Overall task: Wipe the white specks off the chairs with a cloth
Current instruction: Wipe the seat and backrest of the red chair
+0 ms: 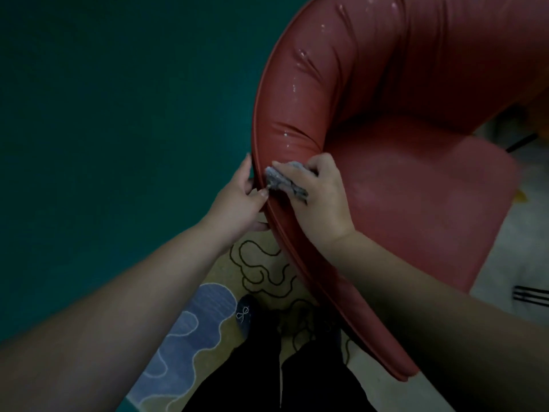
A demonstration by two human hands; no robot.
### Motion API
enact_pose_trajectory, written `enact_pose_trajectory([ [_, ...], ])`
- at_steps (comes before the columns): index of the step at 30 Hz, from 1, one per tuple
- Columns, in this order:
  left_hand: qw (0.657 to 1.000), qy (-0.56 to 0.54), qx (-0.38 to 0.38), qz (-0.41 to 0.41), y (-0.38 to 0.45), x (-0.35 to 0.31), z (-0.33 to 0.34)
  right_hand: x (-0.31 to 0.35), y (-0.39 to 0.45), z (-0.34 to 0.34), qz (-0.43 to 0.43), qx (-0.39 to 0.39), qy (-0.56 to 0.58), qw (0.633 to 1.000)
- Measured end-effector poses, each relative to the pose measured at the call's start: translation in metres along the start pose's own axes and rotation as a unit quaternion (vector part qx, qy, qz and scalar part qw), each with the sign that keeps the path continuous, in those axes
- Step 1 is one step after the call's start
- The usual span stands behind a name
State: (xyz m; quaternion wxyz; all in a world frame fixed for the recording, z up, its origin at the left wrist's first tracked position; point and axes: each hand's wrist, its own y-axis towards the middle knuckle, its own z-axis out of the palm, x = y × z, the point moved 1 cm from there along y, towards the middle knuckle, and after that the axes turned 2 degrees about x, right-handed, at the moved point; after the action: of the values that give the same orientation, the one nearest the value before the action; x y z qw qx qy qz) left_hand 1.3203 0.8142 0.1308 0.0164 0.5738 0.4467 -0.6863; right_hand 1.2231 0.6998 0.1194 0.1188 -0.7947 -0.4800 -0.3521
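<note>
nearest the camera are dark trouser legs [285,382] and a sock [246,316] standing on a patterned rug [261,272], so the person is close up against the outer side of the red chair [416,188], near enough to lean over its rim. both forearms reach forward from there. the left hand [240,200] sits on the outside of the curved backrest edge, fingers curled round the rim and thumb hooked over its piping; this looks like a bracing hold, keeping the chair from swivelling or sliding away while the other hand rubs. the right hand [318,191] comes over the rim onto the inner face, fingers closed on a crumpled grey cloth [282,179] and pressing it against the padding just inside the rim, almost touching the left thumb. the cloth is bunched, not spread, which probably gives a firmer pad for scrubbing at one small spot. so the task's cloth is in the right hand, on the inner side of the backrest at its near left edge, just above where the back meets the seat. farther up the backrest, pale glints sit along the creases [300,58]; whether these are specks or wet shine i cannot tell in this dim light. the seat looks dull and faintly streaked. beyond the chair's left edge is a dark green surface [118,114], and to the right, past the seat, a pale floor [523,263].
</note>
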Motion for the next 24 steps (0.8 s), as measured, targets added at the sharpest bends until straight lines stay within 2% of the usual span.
enact_pose_trajectory([
  [5,1.000,0.024,0.013,0.015,0.005,-0.002,-0.004,-0.002,-0.045,-0.004,-0.025,-0.010,-0.028,0.999],
  [8,0.999,0.022,0.013,0.022,0.008,-0.002,-0.007,-0.003,-0.016,0.001,-0.028,-0.018,-0.030,0.999],
  [11,0.999,0.021,0.012,0.030,0.012,-0.005,-0.011,-0.004,0.020,0.006,0.004,-0.053,-0.002,0.999],
  [17,0.997,0.050,0.002,0.051,0.032,-0.015,-0.015,-0.005,-0.013,0.003,-0.015,-0.050,-0.010,0.999],
  [24,0.997,0.052,-0.026,0.055,0.050,-0.031,-0.018,-0.015,0.073,0.010,0.009,-0.083,0.011,0.996],
])
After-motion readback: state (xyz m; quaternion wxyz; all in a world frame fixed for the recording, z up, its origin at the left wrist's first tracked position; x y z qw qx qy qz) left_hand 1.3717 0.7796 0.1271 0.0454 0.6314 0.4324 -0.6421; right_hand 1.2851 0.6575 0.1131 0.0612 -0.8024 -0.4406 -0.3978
